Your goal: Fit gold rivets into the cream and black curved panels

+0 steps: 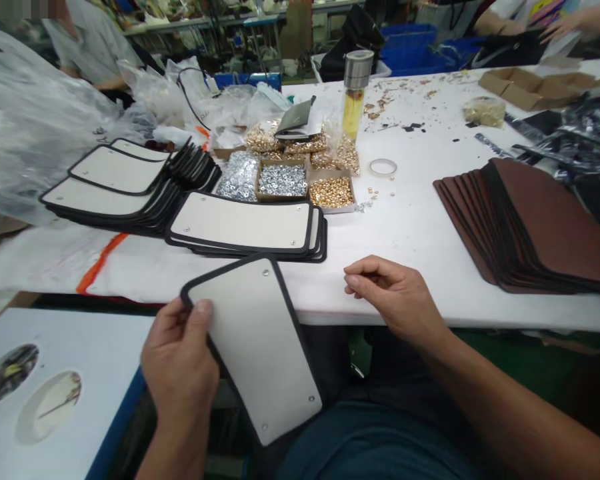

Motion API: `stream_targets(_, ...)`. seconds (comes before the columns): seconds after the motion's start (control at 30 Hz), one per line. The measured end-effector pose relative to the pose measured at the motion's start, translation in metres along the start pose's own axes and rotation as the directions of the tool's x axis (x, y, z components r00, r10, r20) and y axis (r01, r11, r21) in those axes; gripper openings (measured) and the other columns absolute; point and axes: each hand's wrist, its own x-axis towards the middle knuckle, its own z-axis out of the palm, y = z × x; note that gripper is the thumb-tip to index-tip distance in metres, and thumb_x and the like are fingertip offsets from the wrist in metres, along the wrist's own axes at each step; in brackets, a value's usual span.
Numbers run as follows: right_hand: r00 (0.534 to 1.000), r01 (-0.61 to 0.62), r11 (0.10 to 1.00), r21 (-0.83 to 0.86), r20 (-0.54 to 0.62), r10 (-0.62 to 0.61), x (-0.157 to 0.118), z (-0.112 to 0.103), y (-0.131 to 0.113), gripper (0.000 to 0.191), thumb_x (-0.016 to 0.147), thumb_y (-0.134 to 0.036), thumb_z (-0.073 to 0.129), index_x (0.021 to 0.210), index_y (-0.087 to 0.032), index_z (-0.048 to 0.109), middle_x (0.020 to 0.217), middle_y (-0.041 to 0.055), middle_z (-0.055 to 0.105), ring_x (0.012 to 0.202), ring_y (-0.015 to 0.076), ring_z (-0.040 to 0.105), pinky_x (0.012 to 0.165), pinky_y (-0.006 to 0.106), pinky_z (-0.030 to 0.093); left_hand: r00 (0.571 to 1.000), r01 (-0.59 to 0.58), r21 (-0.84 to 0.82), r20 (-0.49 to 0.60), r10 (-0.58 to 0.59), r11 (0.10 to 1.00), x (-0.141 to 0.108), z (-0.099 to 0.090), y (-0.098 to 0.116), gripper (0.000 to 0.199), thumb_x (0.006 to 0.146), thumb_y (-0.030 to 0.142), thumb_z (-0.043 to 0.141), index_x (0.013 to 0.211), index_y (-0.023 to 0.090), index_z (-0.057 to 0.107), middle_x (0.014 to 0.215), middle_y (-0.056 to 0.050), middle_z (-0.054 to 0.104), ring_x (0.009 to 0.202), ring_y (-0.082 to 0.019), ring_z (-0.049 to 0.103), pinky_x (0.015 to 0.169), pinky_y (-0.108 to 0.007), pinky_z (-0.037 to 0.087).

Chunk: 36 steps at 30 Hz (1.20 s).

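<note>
My left hand grips a white panel with a black border by its upper left corner, thumb on the white face. Small metal rivets show near the panel's corners, and it hangs tilted over my lap. To the right, above the front edge of the white table, my right hand is pinched closed; whatever its fingertips hold, if anything, is too small to make out. Beyond the held panel lies a short stack of similar panels. Small boxes of silver metal rings and gold-coloured metal pieces stand behind that stack.
More bordered panels are piled at the left, beside clear plastic bags. Brown panels lie fanned at the right. A tape roll, a glass bottle and a cardboard box stand farther back. People sit across the table.
</note>
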Motion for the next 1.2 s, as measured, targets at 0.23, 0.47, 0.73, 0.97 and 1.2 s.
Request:
stream_targets(0.23,0.946,0.287,0.955,-0.069,0.179,-0.271,-0.030,0.012,-0.034,0.037,0.093,-0.021,0.075,0.128,-0.033,0.071,0.090,-0.0020,0.074,0.078,0.0146,0.071,0.074,0.026,0.060,0.511,-0.805,-0.011,0.497,0.702,0.594,-0.047,0.019,0.015,0.039,0.087,0.001,0.073,0.117,0.026,0.070,0.111,-0.004,0.077,0.101,-0.018,0.075,0.090,-0.032,0.062)
stream_targets(0.47,0.874,0.447,0.867,-0.221,0.313,-0.371,-0.047,0.017,-0.022,0.025,0.096,-0.014,0.069,0.117,-0.028,0.072,0.096,-0.0008,0.078,0.085,0.0134,0.074,0.079,0.023,0.060,0.382,-0.860,-0.058,0.584,0.716,0.506,-0.053,0.007,0.025,0.031,0.084,0.002,0.073,0.105,0.024,0.066,0.094,-0.005,0.076,0.089,-0.019,0.073,0.081,-0.034,0.065)
stream_targets(0.73,0.886,0.423,0.871,-0.248,0.316,-0.340,-0.072,0.011,-0.015,0.024,0.096,-0.018,0.070,0.116,-0.030,0.074,0.095,0.0009,0.080,0.080,0.0165,0.077,0.073,0.027,0.063,0.482,-0.778,-0.007,0.635,0.604,0.628,-0.064,0.000,0.022,0.027,0.082,0.012,0.074,0.096,0.026,0.055,0.087,-0.002,0.079,0.078,-0.018,0.077,0.071,-0.032,0.065)
stream_targets(0.97,0.883,0.423,0.867,-0.262,0.334,-0.330,-0.077,0.009,-0.014,0.023,0.097,-0.018,0.070,0.116,-0.030,0.074,0.094,0.0008,0.081,0.079,0.0168,0.077,0.072,0.026,0.064,0.405,-0.821,-0.047,0.655,0.638,0.569,-0.066,-0.007,0.015,0.030,0.082,0.007,0.075,0.104,0.025,0.066,0.093,-0.004,0.077,0.086,-0.019,0.075,0.079,-0.034,0.066)
stream_targets(1.2,0.871,0.451,0.849,-0.276,0.341,-0.353,-0.075,0.009,-0.016,0.020,0.098,-0.018,0.069,0.115,-0.029,0.071,0.094,0.0007,0.080,0.079,0.0157,0.077,0.073,0.025,0.064,0.381,-0.796,-0.085,0.699,0.605,0.600,-0.066,-0.010,0.015,0.035,0.081,0.000,0.072,0.108,0.023,0.071,0.094,-0.005,0.073,0.090,-0.019,0.069,0.078,-0.034,0.062)
